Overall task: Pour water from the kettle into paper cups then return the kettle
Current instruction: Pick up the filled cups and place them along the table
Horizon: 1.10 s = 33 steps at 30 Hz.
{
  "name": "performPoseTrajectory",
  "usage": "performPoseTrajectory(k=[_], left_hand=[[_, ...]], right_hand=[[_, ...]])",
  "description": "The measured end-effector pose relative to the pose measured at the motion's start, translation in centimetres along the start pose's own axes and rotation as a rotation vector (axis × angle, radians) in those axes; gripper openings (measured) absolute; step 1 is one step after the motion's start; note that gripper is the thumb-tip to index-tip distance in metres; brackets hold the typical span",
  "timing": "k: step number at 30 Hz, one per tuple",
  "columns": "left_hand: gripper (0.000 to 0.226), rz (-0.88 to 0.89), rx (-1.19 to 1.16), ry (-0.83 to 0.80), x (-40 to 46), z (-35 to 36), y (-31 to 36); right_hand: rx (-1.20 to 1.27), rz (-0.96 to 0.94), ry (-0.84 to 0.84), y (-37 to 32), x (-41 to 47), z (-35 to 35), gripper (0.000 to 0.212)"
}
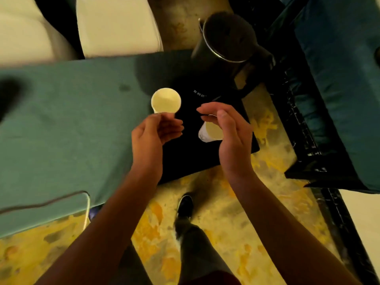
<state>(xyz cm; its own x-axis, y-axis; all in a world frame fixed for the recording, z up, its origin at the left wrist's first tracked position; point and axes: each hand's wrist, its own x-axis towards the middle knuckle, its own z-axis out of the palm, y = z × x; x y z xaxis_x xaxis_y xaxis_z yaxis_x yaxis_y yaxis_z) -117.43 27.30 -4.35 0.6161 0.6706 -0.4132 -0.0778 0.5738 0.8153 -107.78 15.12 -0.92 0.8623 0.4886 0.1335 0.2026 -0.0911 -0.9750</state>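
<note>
We find one marking only: a short line of pale characters [199, 97] printed on the black mat [232, 147], near its far edge, between the left cup [166, 100] and the kettle [228, 48]. The frame is too blurred for us to read them. The right cup [207, 133] carries a faint grey print on its side; we cannot make it out either.
</note>
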Motion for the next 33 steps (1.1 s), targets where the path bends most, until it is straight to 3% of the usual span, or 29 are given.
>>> performPoseTrajectory(k=[11, 23, 33], left_hand=[[0.037, -0.037, 0.076, 0.099, -1.1, 3.8, -6.3], [0.035, -0.093, 0.154, 0.135, 0.4, 4.2, -8.8], [0.033, -0.117, 0.136, 0.202, 1.2, 5.8, -10.3]], right_hand=[[0.038, 0.186, 0.079, 6.5, 1.1, -7.0, 0.042], [0.024, 0.213, -0.064, 11.8, 2.7, -4.8, 0.035], [0.276, 0.332, -0.158, 13.4, 3.8, -3.8, 0.044]])
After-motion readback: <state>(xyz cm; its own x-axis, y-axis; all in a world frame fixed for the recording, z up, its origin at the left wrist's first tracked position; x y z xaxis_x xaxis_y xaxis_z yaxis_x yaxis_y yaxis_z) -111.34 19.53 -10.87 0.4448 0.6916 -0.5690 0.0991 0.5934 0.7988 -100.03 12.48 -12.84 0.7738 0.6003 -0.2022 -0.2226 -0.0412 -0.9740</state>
